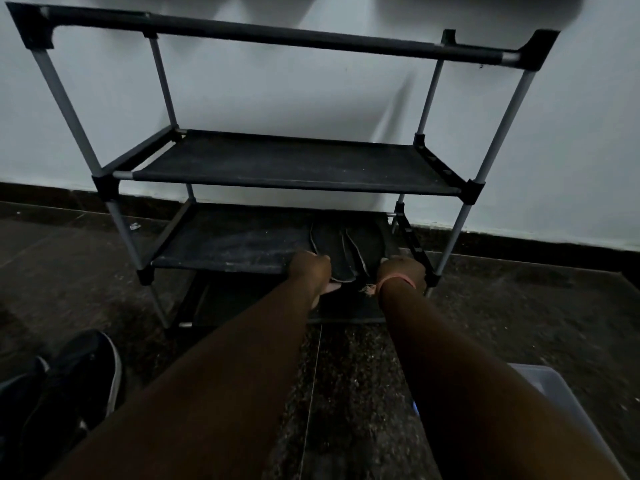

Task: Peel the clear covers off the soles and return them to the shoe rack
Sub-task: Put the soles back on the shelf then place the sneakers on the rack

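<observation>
Roughly: both hands down at the front edge of the lower shelf (221, 245) of the shoe rack (298, 164). Soles (341, 251) lying on that shelf's right half, long axes running 12-to-6, heels overhanging the front rail. Left hand (310, 271) touching the sole stack's 9 o'clock side, knuckles up, thumb tucked under the overhang: looks like a pinch on the nearest sole (low light, not fully certain). Right hand (401, 270) just beside the stack at 3 o'clock, fingers curled over the rail; grip on a sole or only the shelf edge, cannot tell. Clear covers not discernible in this light. Left hand nearer, so likely the puller; pull direction toward 6, along the long axis. Dark shoes (69, 382) on floor at 8 o'clock, pale bin (554, 393) at 4.
</observation>
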The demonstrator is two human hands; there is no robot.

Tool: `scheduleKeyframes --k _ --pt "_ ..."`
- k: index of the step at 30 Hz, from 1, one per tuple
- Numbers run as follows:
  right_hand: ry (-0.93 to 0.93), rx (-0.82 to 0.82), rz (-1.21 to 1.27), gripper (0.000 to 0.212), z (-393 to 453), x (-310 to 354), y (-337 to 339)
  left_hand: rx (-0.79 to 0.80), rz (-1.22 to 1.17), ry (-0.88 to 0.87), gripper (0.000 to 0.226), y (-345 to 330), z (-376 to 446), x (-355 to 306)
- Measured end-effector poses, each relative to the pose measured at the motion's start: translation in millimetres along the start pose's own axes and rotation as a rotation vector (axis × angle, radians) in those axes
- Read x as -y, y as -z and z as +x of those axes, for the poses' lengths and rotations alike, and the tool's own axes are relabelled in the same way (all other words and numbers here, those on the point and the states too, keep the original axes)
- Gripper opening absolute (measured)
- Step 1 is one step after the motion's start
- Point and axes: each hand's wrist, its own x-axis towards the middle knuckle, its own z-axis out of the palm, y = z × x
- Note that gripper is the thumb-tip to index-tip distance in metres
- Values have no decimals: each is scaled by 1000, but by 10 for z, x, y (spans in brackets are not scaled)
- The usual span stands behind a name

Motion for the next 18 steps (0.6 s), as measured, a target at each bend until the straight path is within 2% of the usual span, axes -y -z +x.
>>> scheduleKeyframes --k 2,6,12,18 --pt "18 -75 22 31 4 -68 -25 0 42 1 35 17 -54 -13" --pt "42 -70 64 34 -94 -109 -46 8 233 -87 46 88 -137 -24" --pt "135 -120 20 40 -346 -148 30 -36 238 -112 52 270 -242 -14" --pt "88 -160 44 31 -572 -326 33 -93 263 -128 41 539 -298 118"
